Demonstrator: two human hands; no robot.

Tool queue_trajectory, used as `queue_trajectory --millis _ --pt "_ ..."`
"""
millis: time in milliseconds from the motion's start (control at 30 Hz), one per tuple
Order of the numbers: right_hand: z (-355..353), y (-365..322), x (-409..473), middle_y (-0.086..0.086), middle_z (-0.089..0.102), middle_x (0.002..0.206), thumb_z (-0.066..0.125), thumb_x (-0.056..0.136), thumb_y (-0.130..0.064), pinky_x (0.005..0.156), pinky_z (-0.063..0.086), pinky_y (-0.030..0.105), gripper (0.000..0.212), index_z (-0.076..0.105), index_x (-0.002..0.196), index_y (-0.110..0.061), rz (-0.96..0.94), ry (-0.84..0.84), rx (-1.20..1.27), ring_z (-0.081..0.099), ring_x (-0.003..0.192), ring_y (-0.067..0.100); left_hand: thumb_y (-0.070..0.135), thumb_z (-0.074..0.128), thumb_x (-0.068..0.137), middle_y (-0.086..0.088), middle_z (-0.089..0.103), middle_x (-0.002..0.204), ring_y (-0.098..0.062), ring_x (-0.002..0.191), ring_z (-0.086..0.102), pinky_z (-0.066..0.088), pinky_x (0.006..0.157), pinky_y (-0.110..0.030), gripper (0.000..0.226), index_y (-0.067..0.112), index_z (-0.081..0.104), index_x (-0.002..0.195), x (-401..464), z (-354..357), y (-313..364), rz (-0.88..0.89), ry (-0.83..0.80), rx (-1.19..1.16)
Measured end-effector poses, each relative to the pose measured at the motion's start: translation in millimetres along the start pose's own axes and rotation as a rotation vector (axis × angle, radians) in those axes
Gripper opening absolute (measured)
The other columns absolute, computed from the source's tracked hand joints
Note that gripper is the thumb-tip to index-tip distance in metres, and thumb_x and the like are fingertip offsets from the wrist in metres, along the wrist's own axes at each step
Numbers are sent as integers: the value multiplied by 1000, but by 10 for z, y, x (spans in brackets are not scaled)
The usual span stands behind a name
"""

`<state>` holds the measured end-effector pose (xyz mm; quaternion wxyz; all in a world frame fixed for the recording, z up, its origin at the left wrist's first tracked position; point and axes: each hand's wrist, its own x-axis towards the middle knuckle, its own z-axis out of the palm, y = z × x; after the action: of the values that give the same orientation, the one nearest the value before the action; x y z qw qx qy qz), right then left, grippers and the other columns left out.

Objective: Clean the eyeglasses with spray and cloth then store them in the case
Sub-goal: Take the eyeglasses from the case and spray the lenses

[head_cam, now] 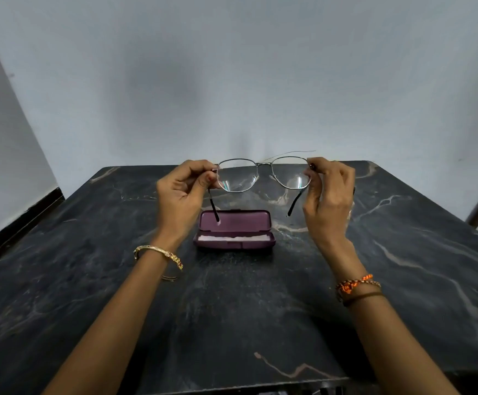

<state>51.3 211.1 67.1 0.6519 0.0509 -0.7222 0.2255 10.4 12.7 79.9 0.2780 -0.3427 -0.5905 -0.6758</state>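
While both hands hold the glasses [263, 173] up above the desk [89, 252], the step in hand looks like an inspection of the lenses or the start of folding the arms for storage; no spray bottle shows anywhere, so I cannot tell from this view how far the cleaning has gone. The left hand [182, 192] has its grip pinched on the frame's left hinge corner, and the right hand [329, 195] has its grip pinched on the right corner, so each grasps the frame and neither touches a lens. The glasses hang level in the air, arms unfolded and pointing down toward the person, directly over the case [235, 229]. The case lies open on the desk between the forearms, lid tipped back, with a pale lining or cloth in its tray; which of the two I cannot say. To do this well, I would keep fingertips on the metal rim only, tilt the lenses to the light to check for smears, then fold one arm flat before the other without forcing the hinges. Lowering them lens-up risks a scratch less than dropping them in; the thin wire frame probably bends easily.
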Motion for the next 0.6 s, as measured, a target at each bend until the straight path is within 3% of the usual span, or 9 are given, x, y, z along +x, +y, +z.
queue_trajectory --millis 267,467,600 --pt "-40 189 92 10 70 78 50 88 -17 72 21 19 23 68 93 -3 83 4 -122 41 87 15 2 66 75 -4 66 85 -18 74 68 57 70 -23 21 6 62 95 14 109 -36 183 -70 158" --pt "-60 298 10 10 71 79 49 88 -20 72 20 19 25 68 95 -4 129 -23 -125 41 88 14 1 67 69 20 70 72 -2 70 66 53 66 -13 21 4 65 90 21 226 -32 80 -41 28" --pt "-64 314 82 7 71 77 52 86 -15 72 19 19 20 68 93 -5 150 57 -100 42 88 14 6 68 67 19 70 70 -1 69 65 53 65 -13 21 5 65 88 55 334 -19 42 0 -43"
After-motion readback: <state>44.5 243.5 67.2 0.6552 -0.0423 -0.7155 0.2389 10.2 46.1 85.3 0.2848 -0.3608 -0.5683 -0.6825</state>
